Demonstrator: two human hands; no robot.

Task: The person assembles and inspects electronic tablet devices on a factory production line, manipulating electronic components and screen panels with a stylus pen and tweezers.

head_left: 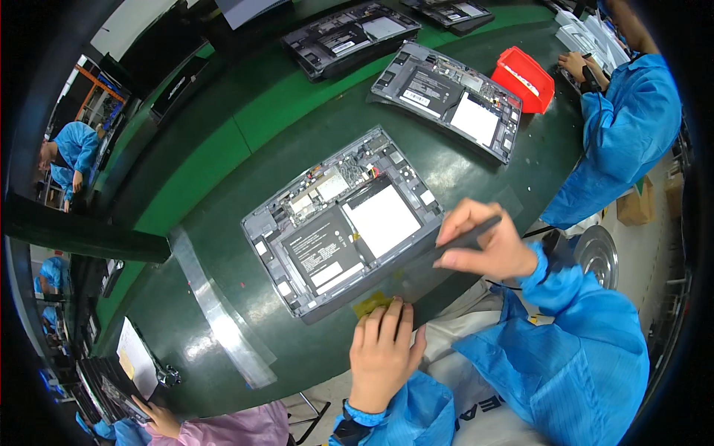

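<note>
An opened laptop base [349, 215] lies in front of me, its inside facing up. A black battery [321, 251], a white rectangular panel [383, 217] and circuit parts show in it. My right hand [483, 244] is closed round a slim dark pen-like tool [470, 233] beside the laptop's right near corner; its exact kind cannot be made out. Below the laptop's near edge, my left hand [387, 349] lies flat at the table edge with fingers stretched out. Its fingertips touch or nearly touch a yellow patch [370, 303] on the tabletop.
Another opened laptop base [450, 100] lies farther right, next to a red bin [523, 80]. More bases [351, 39] stand on the green strip [256, 126] beyond. Clear tape [223, 316] crosses the table at left. Co-workers in blue [632, 111] and pink [238, 427] sit on both sides.
</note>
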